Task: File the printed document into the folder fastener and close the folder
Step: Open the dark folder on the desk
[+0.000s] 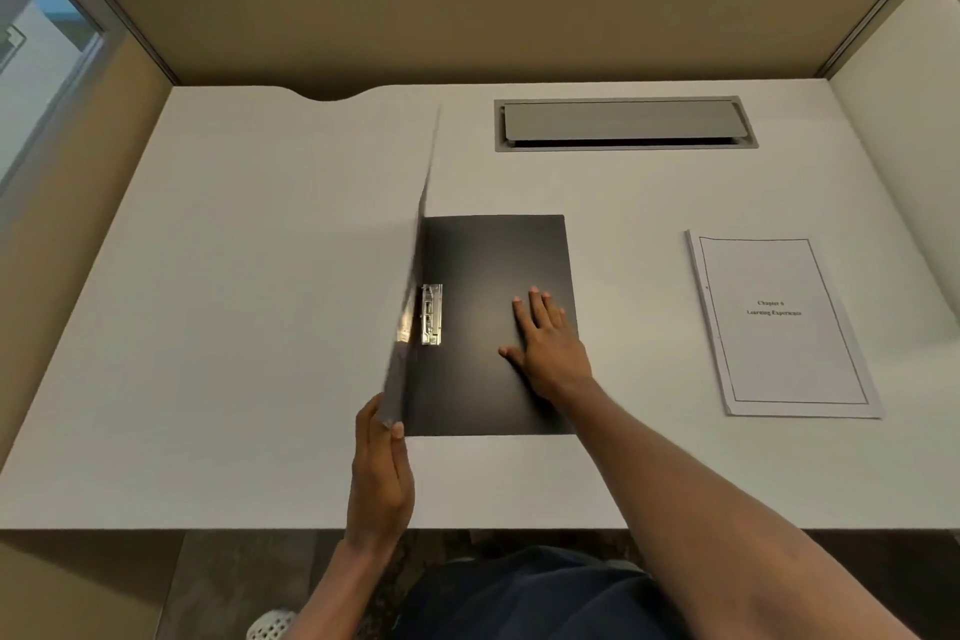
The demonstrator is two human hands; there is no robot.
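Our left hand (382, 463) pinches the folder (493, 327) cover upright, baring the fastener (432, 314); our right hand (545, 343), flat and spread, steadies it for the document (784, 322).

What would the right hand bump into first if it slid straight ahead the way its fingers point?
Probably nothing on the folder: the right hand lies flat on the black folder's inside panel, fingers pointing up and slightly left. Beyond the folder's far edge is bare white desk, then the tan partition wall.
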